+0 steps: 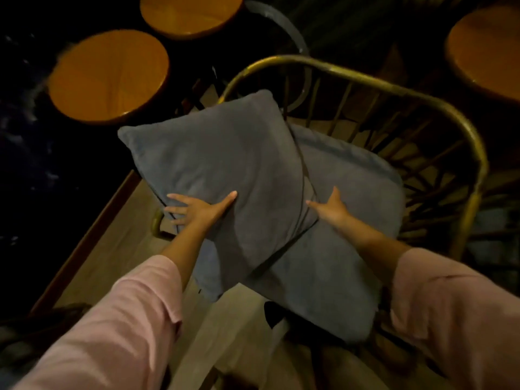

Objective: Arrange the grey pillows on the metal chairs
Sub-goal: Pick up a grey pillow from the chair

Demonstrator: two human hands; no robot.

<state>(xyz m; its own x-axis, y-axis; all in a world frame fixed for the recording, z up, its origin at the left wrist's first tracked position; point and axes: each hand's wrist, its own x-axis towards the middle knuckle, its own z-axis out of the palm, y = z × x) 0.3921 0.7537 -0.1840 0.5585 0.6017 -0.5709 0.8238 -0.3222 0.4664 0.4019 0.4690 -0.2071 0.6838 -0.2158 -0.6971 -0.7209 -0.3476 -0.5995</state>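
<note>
A brass-coloured metal chair (475, 153) with a curved, barred back stands in the middle. A flat grey seat pillow (346, 229) lies on its seat. A second grey pillow (222, 164) leans tilted over the seat pillow's left part and juts past the chair's left side. My left hand (199, 208) lies spread on this pillow's lower left edge, thumb on its face. My right hand (329, 206) is spread beside the pillow's lower right corner, fingers apart, touching or nearly touching it.
Two round wooden tabletops (109, 77) (191, 15) stand at the upper left, and a third round wooden top (486, 49) at the upper right. Another dark chair back (289, 29) curves behind the brass chair. The floor at left is dark; my pink sleeves fill the bottom.
</note>
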